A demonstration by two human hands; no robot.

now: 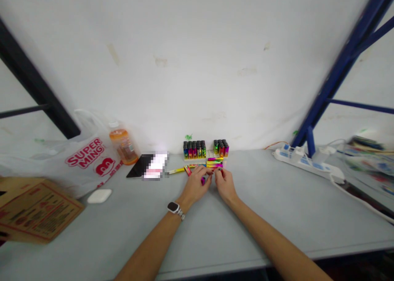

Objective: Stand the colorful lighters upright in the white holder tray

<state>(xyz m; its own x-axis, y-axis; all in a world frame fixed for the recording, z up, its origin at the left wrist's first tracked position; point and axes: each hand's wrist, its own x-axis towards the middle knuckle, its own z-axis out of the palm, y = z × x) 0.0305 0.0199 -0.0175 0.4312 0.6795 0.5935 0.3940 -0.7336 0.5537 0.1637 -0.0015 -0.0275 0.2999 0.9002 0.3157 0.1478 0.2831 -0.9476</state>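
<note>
My left hand (195, 186), with a watch (173, 207) on its wrist, is closed around a shiny purple lighter (203, 181) that is mostly hidden by the fingers. Close beside it, my right hand (225, 183) is pinched, and a small dark tip shows at its fingers; what it holds is too small to make out. Just beyond the hands, several loose metallic lighters (214, 162) lie on their sides. Behind these, black-topped, rainbow-coloured lighters stand upright in two groups, a left group (194, 150) and a right group (221, 149), in a pale tray (210, 154).
Left on the grey table (246, 231) are a tablet (140, 166), an orange drink bottle (123, 145), a plastic bag (74, 166), a cardboard box (40, 211) and a white case (99, 196). A power strip (308, 165) lies right, beside a blue metal frame (335, 76). A wall stands behind.
</note>
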